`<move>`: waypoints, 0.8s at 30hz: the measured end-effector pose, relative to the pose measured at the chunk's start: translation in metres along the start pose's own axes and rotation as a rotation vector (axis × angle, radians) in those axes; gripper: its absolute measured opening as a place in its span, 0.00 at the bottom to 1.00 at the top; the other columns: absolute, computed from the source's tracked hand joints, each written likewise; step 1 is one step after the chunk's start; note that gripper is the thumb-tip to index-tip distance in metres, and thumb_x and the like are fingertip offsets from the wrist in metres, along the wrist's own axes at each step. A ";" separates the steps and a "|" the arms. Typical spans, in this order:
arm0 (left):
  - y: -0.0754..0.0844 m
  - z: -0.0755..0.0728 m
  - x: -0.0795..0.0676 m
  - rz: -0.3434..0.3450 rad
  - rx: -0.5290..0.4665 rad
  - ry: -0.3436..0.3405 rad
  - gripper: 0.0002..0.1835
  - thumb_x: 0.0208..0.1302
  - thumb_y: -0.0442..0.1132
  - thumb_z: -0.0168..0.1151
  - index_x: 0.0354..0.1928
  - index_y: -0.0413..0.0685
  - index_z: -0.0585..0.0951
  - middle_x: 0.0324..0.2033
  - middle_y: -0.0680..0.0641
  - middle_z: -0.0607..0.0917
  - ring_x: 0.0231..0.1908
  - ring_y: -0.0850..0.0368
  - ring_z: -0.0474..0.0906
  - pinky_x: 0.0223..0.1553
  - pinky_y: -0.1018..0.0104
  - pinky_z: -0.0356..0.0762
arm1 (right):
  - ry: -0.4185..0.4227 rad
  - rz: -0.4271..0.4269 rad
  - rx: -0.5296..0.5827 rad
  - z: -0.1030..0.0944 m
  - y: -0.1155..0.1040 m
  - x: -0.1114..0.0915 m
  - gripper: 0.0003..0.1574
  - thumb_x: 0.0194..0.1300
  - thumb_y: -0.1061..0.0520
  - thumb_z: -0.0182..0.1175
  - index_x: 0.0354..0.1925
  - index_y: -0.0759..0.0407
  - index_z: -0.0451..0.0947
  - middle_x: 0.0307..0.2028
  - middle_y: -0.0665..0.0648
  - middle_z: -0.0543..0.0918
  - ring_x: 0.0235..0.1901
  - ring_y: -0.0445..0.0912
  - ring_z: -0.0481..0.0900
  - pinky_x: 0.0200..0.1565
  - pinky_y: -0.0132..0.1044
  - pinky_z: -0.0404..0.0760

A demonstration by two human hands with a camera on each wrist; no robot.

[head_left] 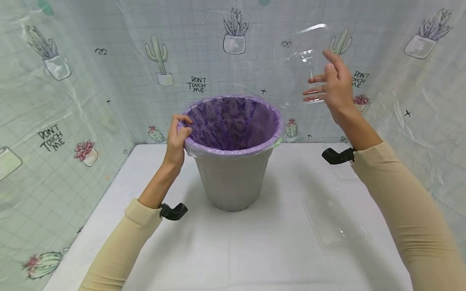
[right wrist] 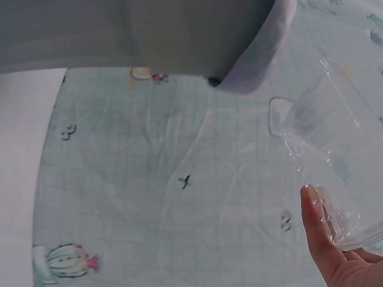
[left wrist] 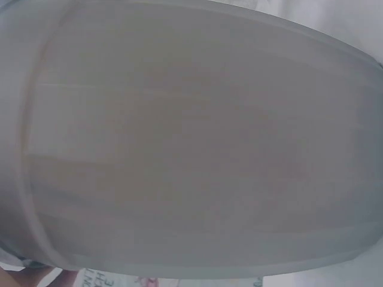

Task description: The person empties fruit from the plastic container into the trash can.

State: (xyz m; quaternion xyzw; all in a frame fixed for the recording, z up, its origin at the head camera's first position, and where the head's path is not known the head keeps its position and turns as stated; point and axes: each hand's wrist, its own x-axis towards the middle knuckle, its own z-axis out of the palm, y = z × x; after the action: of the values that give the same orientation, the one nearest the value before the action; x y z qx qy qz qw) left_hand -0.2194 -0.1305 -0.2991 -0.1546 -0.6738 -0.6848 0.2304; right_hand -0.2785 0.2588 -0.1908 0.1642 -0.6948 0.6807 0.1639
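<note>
A light grey trash bin [head_left: 233, 180] stands upright on the table, lined with a purple patterned bag [head_left: 233, 117] folded over its rim. My left hand [head_left: 176, 139] grips the rim at the left, fingertips inside and over the liner. In the left wrist view the bin's wall [left wrist: 191, 143] fills nearly everything. Raised to the right of the bin, above rim height, my right hand [head_left: 338, 83] holds a clear plastic container [head_left: 307, 54]. Through its transparent wall several fingers show. The right wrist view has this container [right wrist: 341, 149] at the right, apart from the bin.
On the white table [head_left: 182, 258] a clear plastic piece [head_left: 331, 224] lies at the right front. Another clear flat piece [head_left: 342, 169] lies farther back, partly behind the right forearm. Cactus-printed sheeting [head_left: 120, 81] walls the back and both sides.
</note>
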 end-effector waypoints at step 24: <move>-0.001 0.000 0.000 -0.010 -0.015 0.007 0.12 0.58 0.38 0.47 0.44 0.56 0.72 0.42 0.52 0.69 0.39 0.56 0.65 0.41 0.67 0.63 | -0.128 0.472 -0.239 -0.086 0.134 -0.045 0.40 0.83 0.39 0.28 0.84 0.46 0.33 0.66 0.66 0.69 0.38 0.38 0.89 0.43 0.37 0.88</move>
State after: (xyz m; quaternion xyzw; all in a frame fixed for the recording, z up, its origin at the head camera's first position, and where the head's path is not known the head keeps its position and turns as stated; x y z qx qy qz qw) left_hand -0.2199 -0.1301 -0.3002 -0.1506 -0.6688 -0.6914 0.2279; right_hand -0.2988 0.3475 -0.3291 0.0201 -0.7983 0.6013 -0.0254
